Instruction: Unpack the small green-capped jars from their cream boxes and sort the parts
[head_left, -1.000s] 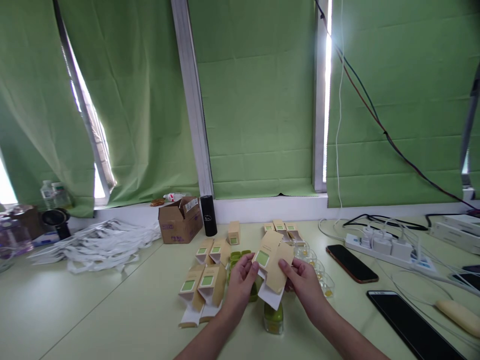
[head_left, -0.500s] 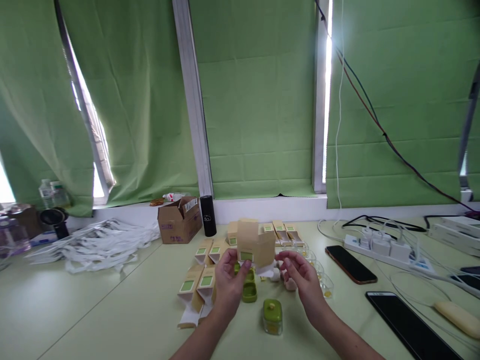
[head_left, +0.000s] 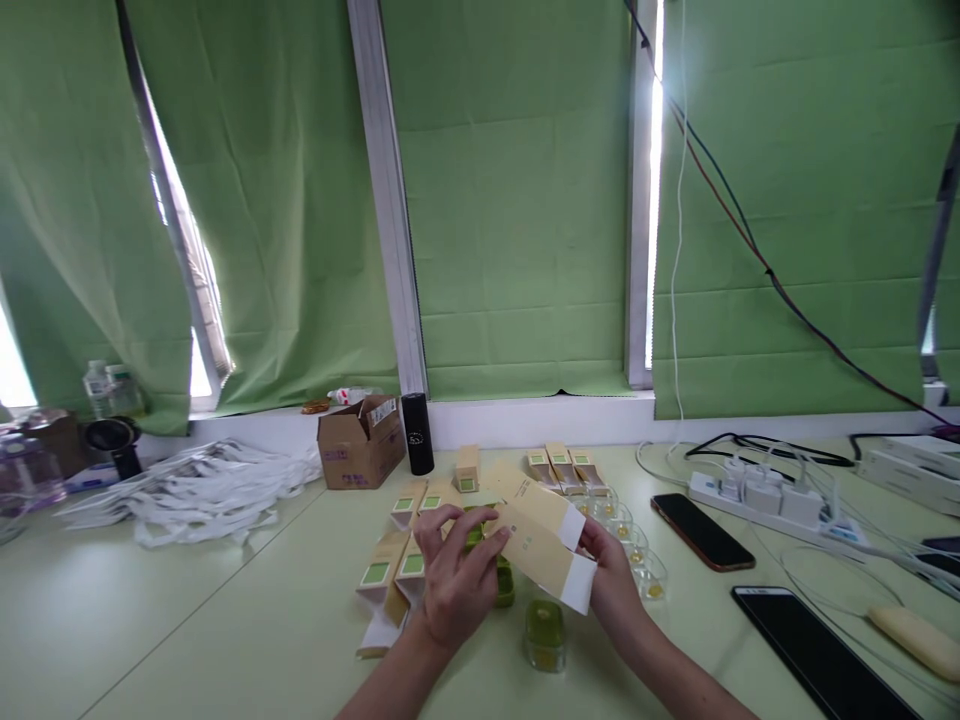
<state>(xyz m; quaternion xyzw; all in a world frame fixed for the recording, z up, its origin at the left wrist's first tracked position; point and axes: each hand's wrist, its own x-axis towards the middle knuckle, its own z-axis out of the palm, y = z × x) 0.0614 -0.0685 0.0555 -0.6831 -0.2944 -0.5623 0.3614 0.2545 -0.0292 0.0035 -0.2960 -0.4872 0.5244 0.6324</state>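
Note:
Between my hands is a tan cardboard carton [head_left: 536, 535], partly unfolded and tilted, its white end flaps pointing right. My right hand [head_left: 611, 572] grips it at the flap end, with fingers partly hidden behind. At its left edge, the thumb and forefinger of my left hand [head_left: 459, 575] close on the cardboard. Just below stands a small glass jar with a green lid [head_left: 545, 635]. Green lids or trays [head_left: 504, 585] show partly behind my left hand. Open tan cartons with green labels [head_left: 386, 575] lie to the left, and clear glass jars [head_left: 651, 578] stand beyond my right hand.
More cartons [head_left: 561, 465] stand at the back, with one upright carton [head_left: 467, 470]. Back left are a brown box [head_left: 361, 443], a black cylinder [head_left: 417, 433] and white strips [head_left: 217, 490]. To the right lie a phone [head_left: 701, 530], a tablet [head_left: 817, 650] and a power strip [head_left: 776, 510] with cables.
The carton has been turned and tilted, its white flaps now toward the right. My right hand has come onto its flap end; my left hand has shifted its grip to the left edge.

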